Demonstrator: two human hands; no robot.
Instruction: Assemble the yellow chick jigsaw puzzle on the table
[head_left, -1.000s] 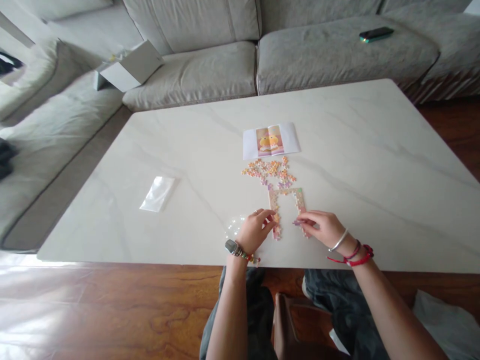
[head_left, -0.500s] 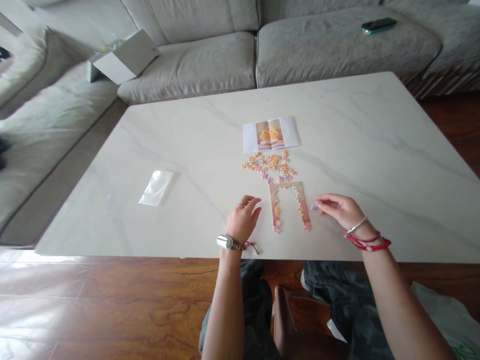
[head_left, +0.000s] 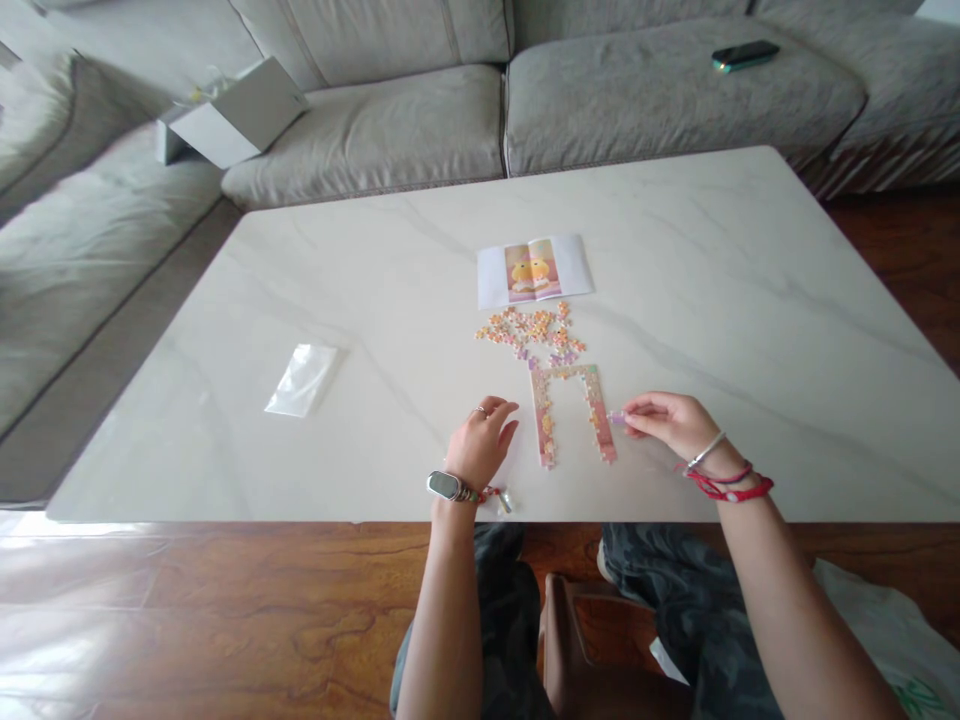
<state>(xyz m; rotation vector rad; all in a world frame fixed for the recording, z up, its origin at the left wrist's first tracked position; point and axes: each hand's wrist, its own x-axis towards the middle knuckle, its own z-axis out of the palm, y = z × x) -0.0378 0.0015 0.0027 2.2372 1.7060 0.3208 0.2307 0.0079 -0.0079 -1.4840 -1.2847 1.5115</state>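
A partly joined puzzle frame (head_left: 570,410), three sides of a rectangle, lies near the front edge of the white marble table (head_left: 375,300). Behind it sits a heap of loose pastel pieces (head_left: 529,332), and farther back a folded reference picture (head_left: 534,270). My right hand (head_left: 667,420) pinches a small purple puzzle piece (head_left: 617,418) just right of the frame's right strip. My left hand (head_left: 484,445) rests on the table left of the frame, fingers loosely stretched, holding nothing.
A clear plastic bag (head_left: 301,380) lies on the table's left part. A grey sofa (head_left: 420,130) wraps round the far side, with a white box (head_left: 232,112) and a phone (head_left: 744,55) on its cushions. Wooden floor lies below the table.
Both hands left the frame's lower ends. My left hand drew back to the left. My right hand swung out right with the purple piece, then came back beside the right strip.
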